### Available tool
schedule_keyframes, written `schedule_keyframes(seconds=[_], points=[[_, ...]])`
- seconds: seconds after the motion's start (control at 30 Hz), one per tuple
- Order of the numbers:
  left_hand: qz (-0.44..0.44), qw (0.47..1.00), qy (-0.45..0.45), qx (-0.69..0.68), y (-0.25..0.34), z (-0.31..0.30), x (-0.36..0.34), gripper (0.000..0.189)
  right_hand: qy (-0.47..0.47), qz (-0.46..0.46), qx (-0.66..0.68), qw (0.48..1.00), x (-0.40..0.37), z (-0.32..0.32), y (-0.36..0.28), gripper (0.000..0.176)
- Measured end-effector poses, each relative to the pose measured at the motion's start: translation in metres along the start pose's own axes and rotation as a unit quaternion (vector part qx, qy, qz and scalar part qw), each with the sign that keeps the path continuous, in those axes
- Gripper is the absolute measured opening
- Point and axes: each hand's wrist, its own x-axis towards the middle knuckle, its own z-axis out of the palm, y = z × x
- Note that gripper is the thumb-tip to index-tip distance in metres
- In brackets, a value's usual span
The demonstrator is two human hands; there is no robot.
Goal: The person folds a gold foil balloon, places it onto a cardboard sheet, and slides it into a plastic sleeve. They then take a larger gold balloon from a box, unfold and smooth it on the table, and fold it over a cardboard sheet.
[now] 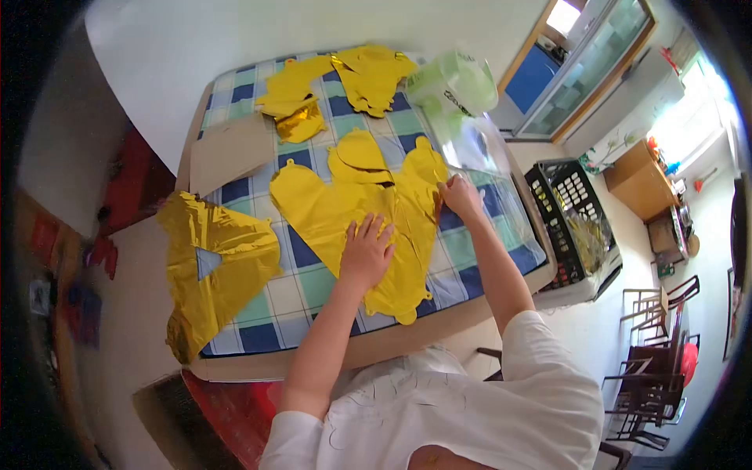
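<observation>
A flat, uninflated gold foil balloon (pixel 313 207) lies across the middle of the checked cloth. My left hand (pixel 366 252) rests on it with the fingers spread. At the balloon's right edge, my right hand (pixel 460 196) is closed in a pinch on the foil. To the left, a shinier foil balloon (pixel 223 258) hangs partly over the table's edge. More flat gold foil balloons (pixel 372 74) lie at the far side, and one shiny folded piece (pixel 301 123) sits near them.
A brown cardboard sheet (pixel 231 154) lies at the cloth's left side. At the far right are a green-and-white plastic roll or bag (pixel 454 82) and clear plastic film (pixel 478 145). A black crate (pixel 568 215) with plastic-wrapped things stands right of the table. Dark chairs (pixel 646 376) stand farther right.
</observation>
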Motion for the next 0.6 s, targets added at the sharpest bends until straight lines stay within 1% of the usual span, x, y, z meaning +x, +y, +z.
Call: schedule_keyframes(seconds=[0.1, 0.13, 0.23, 0.27, 0.37, 0.47, 0.57, 0.6], points=[[0.0, 1.0, 0.003, 0.002, 0.0, 0.002, 0.0, 0.041, -0.005, 0.03, 0.038, 0.999, -0.015, 0.0, -0.004, 0.038], [0.002, 1.0, 0.002, 0.005, 0.001, 0.001, 0.001, 0.041, 0.002, 0.017, 0.059, 0.998, -0.013, 0.003, -0.004, 0.034], [0.005, 1.0, 0.001, 0.013, 0.0, 0.0, 0.0, 0.042, 0.027, 0.003, 0.096, 0.995, -0.01, 0.005, -0.011, 0.03], [0.005, 1.0, 0.002, 0.014, 0.0, 0.0, 0.001, 0.042, 0.038, -0.019, 0.106, 0.993, -0.008, 0.007, -0.01, 0.03], [0.008, 1.0, 0.008, 0.013, -0.001, 0.001, 0.0, 0.042, 0.107, 0.026, 0.089, 0.99, 0.001, 0.02, -0.01, 0.038], [0.011, 1.0, 0.008, 0.016, -0.001, 0.002, 0.0, 0.042, 0.098, 0.023, 0.056, 0.993, -0.007, 0.022, -0.014, 0.048], [0.011, 1.0, 0.006, 0.016, 0.0, -0.002, 0.001, 0.042, 0.053, 0.063, 0.1, 0.992, -0.006, 0.018, -0.021, 0.051], [0.011, 1.0, 0.003, 0.018, 0.0, -0.003, 0.003, 0.042, 0.086, 0.037, 0.116, 0.989, -0.004, 0.018, -0.023, 0.047]])
